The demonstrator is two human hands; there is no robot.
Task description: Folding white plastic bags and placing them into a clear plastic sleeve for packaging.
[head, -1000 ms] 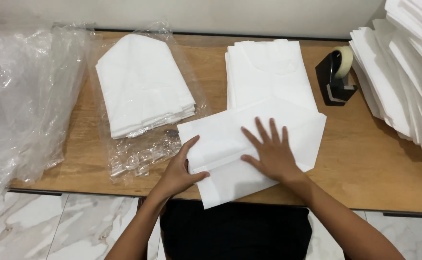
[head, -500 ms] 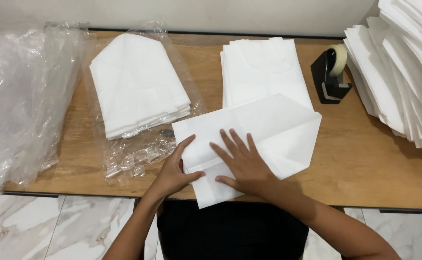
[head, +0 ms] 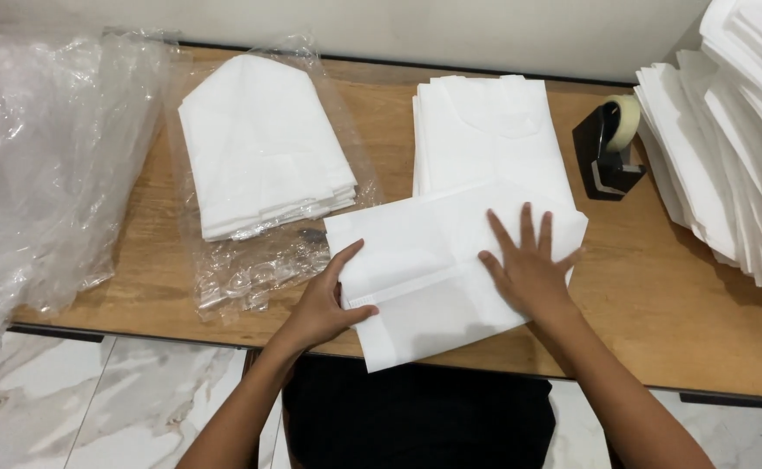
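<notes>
left grip (head: 324, 304) pinches the near-left edge of the folded white fabric sheet (head: 433, 260) at the wooden bench (head: 659, 304) front; right grip (head: 529, 269) lies flat on it, fingers spread, holding nothing; light, soft, floppy, best held by edges; behind, a white folded stack (head: 485, 130).

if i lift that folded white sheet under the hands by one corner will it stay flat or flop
The folded white sheet would likely droop: it looks thin, creased and limp under the right hand pressed flat on it. Probably very light, so it may slide on the smooth wooden table. The left hand grips its edge.
</notes>
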